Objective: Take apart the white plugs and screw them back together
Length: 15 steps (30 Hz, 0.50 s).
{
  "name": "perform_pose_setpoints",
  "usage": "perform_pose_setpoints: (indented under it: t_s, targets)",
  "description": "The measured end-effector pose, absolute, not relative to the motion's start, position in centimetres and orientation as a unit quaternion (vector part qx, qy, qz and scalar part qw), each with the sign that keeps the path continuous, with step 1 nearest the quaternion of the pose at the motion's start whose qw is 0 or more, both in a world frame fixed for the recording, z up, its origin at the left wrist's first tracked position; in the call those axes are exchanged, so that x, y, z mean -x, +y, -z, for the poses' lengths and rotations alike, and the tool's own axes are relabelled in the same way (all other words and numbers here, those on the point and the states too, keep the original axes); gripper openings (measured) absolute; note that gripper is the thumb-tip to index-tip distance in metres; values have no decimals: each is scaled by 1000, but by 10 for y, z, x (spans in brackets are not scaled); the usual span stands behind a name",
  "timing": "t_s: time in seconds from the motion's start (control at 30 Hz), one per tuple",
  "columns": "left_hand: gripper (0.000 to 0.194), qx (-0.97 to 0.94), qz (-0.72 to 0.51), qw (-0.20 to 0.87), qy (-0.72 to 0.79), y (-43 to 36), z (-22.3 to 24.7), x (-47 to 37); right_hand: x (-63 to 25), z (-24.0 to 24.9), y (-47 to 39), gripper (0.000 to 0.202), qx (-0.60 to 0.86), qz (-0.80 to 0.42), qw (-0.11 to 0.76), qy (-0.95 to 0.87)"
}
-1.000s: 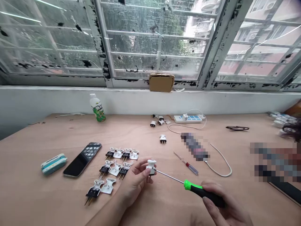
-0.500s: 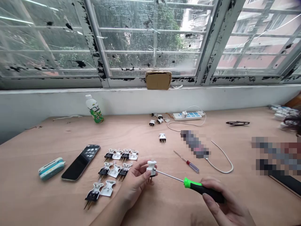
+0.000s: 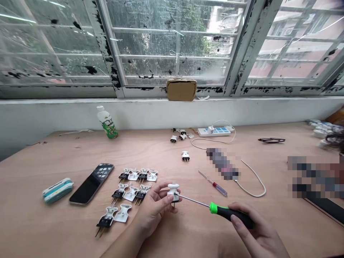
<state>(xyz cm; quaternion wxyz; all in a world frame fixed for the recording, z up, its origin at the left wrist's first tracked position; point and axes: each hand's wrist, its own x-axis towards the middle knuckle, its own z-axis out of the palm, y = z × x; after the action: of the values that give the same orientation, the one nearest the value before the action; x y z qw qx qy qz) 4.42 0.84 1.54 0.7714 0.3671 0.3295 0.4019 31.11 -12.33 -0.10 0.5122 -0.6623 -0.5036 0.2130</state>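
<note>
Pinched in the fingers of my left hand (image 3: 158, 205) is a white and black plug (image 3: 173, 192), its prongs pointing down. My right hand (image 3: 254, 227) is wrapped round the black and green handle of a screwdriver (image 3: 228, 212). The screwdriver's tip meets the side of the plug. Left of my left hand lie rows of opened plug halves, among them a black-based half with prongs (image 3: 106, 219) and a white cover (image 3: 123, 213). A closed plug (image 3: 185, 156) lies on the table beyond my hands.
A smaller screwdriver (image 3: 219, 188) lies beyond my right hand. A phone (image 3: 91, 184) and a teal and white object (image 3: 57, 190) are on the left. Farther back are a bottle (image 3: 107, 123), a power strip (image 3: 215, 131), several plugs (image 3: 173, 138) and glasses (image 3: 271, 140).
The fingers of my right hand have shifted slightly on the screwdriver handle, which has moved a little to the left. My left hand keeps its hold on the plug.
</note>
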Motion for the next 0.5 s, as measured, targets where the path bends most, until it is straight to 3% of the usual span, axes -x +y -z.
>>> perform_pose_setpoints:
  t_s: [0.5]
  targets:
    - [51, -415, -397, 731, 368, 7, -9, -43, -295, -8, -110, 31, 665, -248, 546, -446]
